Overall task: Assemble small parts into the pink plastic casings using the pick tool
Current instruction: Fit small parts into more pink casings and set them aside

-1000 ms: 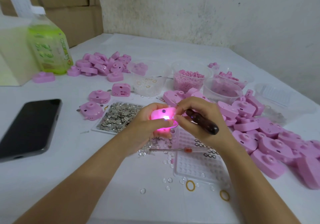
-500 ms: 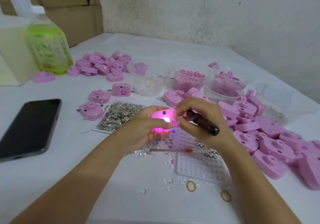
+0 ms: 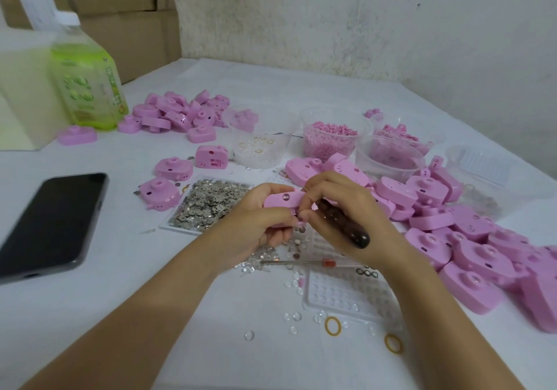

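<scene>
White table [image 3: 120, 269], cluttered: your left hand [image 3: 256, 218] grips a pink casing [image 3: 281, 200] & right hand [image 3: 340, 209] curls round the dark pick tool [image 3: 343, 224], fingertips touching casing's end.

Your left hand [image 3: 256, 221] holds a pink casing [image 3: 280, 200]. Your right hand [image 3: 346, 206] grips the pick tool [image 3: 343, 224] by its dark handle and touches the casing. A pile of pink casings [image 3: 470, 239] lies on the right, and a phone [image 3: 51, 221] on the left.

Soft, even, dim-white light; faint shadows, slight overall blur, wide-angle bending at edges.
</scene>
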